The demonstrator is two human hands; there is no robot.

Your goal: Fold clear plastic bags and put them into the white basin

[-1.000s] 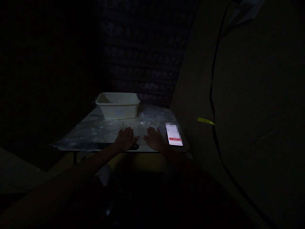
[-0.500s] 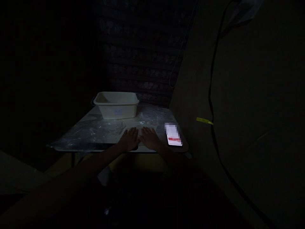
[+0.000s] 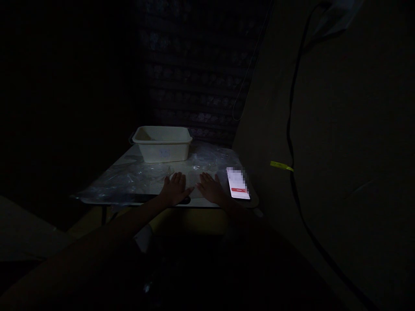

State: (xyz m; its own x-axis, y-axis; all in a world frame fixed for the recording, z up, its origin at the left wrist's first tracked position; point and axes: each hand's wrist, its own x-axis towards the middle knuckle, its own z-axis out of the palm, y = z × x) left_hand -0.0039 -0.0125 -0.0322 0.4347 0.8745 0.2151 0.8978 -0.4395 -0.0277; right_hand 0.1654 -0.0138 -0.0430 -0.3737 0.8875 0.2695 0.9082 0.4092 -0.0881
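Observation:
My left hand (image 3: pixel 175 189) lies flat near the front edge of a white table (image 3: pixel 197 201), fingers apart and holding nothing. Beside it, my right hand (image 3: pixel 210 188) also rests palm down with its fingers spread. A small gap separates the two hands. Under my left wrist runs a long dark flat object (image 3: pixel 145 198) along the table's edge; its kind is hard to make out in the dim light. To the right of my right hand lies a phone (image 3: pixel 239 185) with its screen lit. Crumpled clear plastic film (image 3: pixel 119 179) spreads to the left of my hands.
A cream plastic tub (image 3: pixel 164 151) with dark handles stands at the back left of the table. More clear film (image 3: pixel 210 153) lies at the back right. Along the right wall hangs a black cable (image 3: pixel 288 125) with a yellow tag (image 3: pixel 280 166). The surroundings are very dark.
My hands have moved slightly apart, opening a wider gap between them, and my left thumb now sticks out. The view has shifted a little, while the tub and phone stay in place.

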